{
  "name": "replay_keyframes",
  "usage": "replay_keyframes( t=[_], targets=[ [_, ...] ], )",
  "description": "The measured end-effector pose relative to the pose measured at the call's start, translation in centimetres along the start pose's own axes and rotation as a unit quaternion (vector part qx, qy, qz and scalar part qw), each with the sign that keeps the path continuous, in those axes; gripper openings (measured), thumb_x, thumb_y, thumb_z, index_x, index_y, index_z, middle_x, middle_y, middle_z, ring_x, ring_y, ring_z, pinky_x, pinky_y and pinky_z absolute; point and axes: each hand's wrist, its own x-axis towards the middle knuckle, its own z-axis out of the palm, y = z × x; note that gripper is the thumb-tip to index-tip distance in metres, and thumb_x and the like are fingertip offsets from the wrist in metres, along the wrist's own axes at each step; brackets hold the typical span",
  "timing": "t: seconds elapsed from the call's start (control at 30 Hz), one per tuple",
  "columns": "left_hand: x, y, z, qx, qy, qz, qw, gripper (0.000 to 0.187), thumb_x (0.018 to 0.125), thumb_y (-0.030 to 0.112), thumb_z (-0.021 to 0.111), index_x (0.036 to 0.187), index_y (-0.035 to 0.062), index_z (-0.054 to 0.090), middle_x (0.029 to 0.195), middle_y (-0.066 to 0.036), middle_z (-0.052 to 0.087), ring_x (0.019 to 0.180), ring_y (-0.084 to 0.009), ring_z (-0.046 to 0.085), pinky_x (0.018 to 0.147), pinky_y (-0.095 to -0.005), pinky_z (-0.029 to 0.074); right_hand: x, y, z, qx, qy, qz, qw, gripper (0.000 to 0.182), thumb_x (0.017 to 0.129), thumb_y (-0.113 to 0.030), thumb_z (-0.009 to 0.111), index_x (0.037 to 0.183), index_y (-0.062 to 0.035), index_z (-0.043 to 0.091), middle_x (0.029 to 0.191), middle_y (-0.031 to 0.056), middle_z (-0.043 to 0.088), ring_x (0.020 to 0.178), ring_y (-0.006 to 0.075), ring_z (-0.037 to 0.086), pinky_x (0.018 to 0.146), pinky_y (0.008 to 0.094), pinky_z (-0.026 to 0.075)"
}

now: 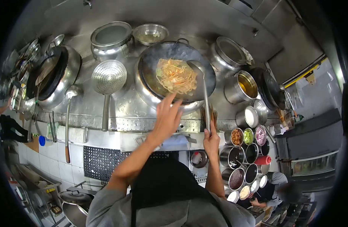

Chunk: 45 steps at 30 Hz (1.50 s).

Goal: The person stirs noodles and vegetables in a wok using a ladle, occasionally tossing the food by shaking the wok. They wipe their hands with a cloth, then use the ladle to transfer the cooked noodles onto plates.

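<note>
Noodles with shredded vegetables (177, 76) lie in a dark wok (149, 62), with steam rising from them. My left hand (167, 118) reaches toward the wok's near rim, fingers stretched out and holding nothing. The fingertips overlap the lower edge of the noodles in this view. In my right hand (211, 143) is the long handle of a ladle (206, 99). The ladle's bowl rests at the right side of the wok, beside the noodles.
A perforated strainer (109, 77) lies left of the wok, near a lidded pot (111, 36). A second wok (70, 75) stands farther left. On the right are a pot of yellow liquid (240, 89) and several ingredient containers (236, 178). Another person (274, 189) is at lower right.
</note>
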Motion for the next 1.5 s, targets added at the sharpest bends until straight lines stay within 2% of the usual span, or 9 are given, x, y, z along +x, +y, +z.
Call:
replay_keyframes(
  t=[0.1, 0.13, 0.23, 0.27, 0.33, 0.37, 0.97, 1.03, 1.5],
  targets=[
    [-10.2, 0.3, -4.5, -0.135, -0.131, -0.107, 0.976, 0.024, 0.087, 0.006, 0.062, 0.11, -0.0013, 0.059, 0.118, -0.021, 0.057, 0.112, -0.0382, 0.053, 0.094, -0.0437, 0.043, 0.1, 0.6, 0.3, 0.012, 0.022, -0.036, 0.999, 0.047, 0.09, -0.01, 0.062, 0.136, -0.0058, 0.052, 0.107, 0.0302, 0.063, 0.093, 0.0473, 0.063, 0.078, 0.0484, 0.05],
    [-13.3, -0.4, -6.1, -0.186, -0.223, -0.219, 0.931, 0.016, 0.087, 0.006, 0.062, 0.101, -0.0014, 0.062, 0.108, -0.02, 0.064, 0.099, -0.0374, 0.061, 0.084, -0.0404, 0.049, 0.3, 0.6, 0.2, 0.012, 0.018, -0.044, 0.999, 0.047, 0.09, -0.01, 0.062, 0.136, -0.0046, 0.051, 0.109, 0.03, 0.063, 0.093, 0.0475, 0.062, 0.079, 0.0494, 0.05],
    [-28.4, -6.5, -8.0, 0.001, -0.221, -0.318, 0.922, 0.011, 0.085, 0.008, 0.061, 0.09, -0.0005, 0.067, 0.08, -0.02, 0.066, 0.077, -0.0379, 0.064, 0.072, -0.0443, 0.051, 0.6, -0.6, -0.7, -0.019, -0.001, -0.013, 1.0, 0.048, 0.09, -0.009, 0.061, 0.136, -0.0055, 0.05, 0.111, 0.0302, 0.062, 0.094, 0.0484, 0.062, 0.08, 0.051, 0.05],
    [-35.4, -10.2, -8.1, 0.103, -0.278, -0.417, 0.859, 0.015, 0.085, 0.012, 0.059, 0.09, -0.0001, 0.067, 0.08, -0.02, 0.065, 0.077, -0.0393, 0.063, 0.07, -0.0461, 0.05, 0.6, -0.4, -0.7, -0.013, 0.003, -0.009, 1.0, 0.048, 0.09, -0.009, 0.061, 0.136, -0.0055, 0.05, 0.111, 0.0302, 0.062, 0.094, 0.0484, 0.062, 0.08, 0.051, 0.05],
    [-50.2, -15.2, -11.1, 0.088, -0.442, -0.212, 0.867, 0.021, 0.09, 0.016, 0.053, 0.103, 0.0055, 0.066, 0.105, -0.02, 0.065, 0.092, -0.0394, 0.063, 0.077, -0.0457, 0.05, 1.0, -0.4, -0.3, 0.007, 0.005, -0.029, 1.0, 0.049, 0.09, -0.009, 0.06, 0.138, -0.0065, 0.049, 0.113, 0.0304, 0.061, 0.093, 0.0489, 0.061, 0.079, 0.0514, 0.05],
    [-51.0, -14.8, -9.7, 0.163, -0.552, -0.129, 0.807, 0.023, 0.089, 0.01, 0.055, 0.109, 0.0055, 0.065, 0.118, -0.021, 0.063, 0.107, -0.0361, 0.062, 0.087, -0.043, 0.05, 0.9, -0.6, 0.0, 0.015, 0.009, -0.027, 0.999, 0.049, 0.09, -0.009, 0.06, 0.138, -0.0065, 0.049, 0.113, 0.0304, 0.061, 0.093, 0.0489, 0.061, 0.079, 0.0514, 0.05],
    [-44.2, -24.9, -10.7, 0.139, -0.535, -0.127, 0.823, 0.024, 0.087, 0.01, 0.056, 0.11, 0.005, 0.065, 0.119, -0.021, 0.062, 0.108, -0.036, 0.061, 0.088, -0.0428, 0.05, 2.1, -0.1, 0.6, -0.024, 0.01, -0.027, 0.999, 0.055, 0.09, -0.013, 0.059, 0.143, -0.0114, 0.043, 0.085, 0.0277, 0.063, 0.077, 0.0466, 0.062, 0.068, 0.055, 0.048],
    [-44.2, -24.8, -9.9, 0.122, -0.532, -0.134, 0.827, 0.024, 0.087, 0.01, 0.057, 0.11, 0.0049, 0.065, 0.119, -0.021, 0.062, 0.109, -0.0359, 0.061, 0.089, -0.0428, 0.05, 2.0, -1.2, -0.4, -0.004, -0.032, 0.02, 0.999, 0.05, 0.088, -0.004, 0.06, 0.137, -0.0031, 0.048, 0.116, 0.0293, 0.06, 0.105, 0.0473, 0.058, 0.088, 0.0479, 0.048],
    [-47.6, -19.8, -9.6, 0.045, -0.485, -0.256, 0.835, 0.026, 0.086, 0.009, 0.058, 0.111, 0.0046, 0.064, 0.12, -0.022, 0.062, 0.11, -0.0358, 0.061, 0.09, -0.0425, 0.049, 3.2, -1.4, -0.1, -0.022, -0.022, -0.011, 0.999, 0.052, 0.088, -0.006, 0.06, 0.139, -0.003, 0.046, 0.124, 0.0302, 0.055, 0.111, 0.0492, 0.054, 0.089, 0.0496, 0.047]
  ],
)
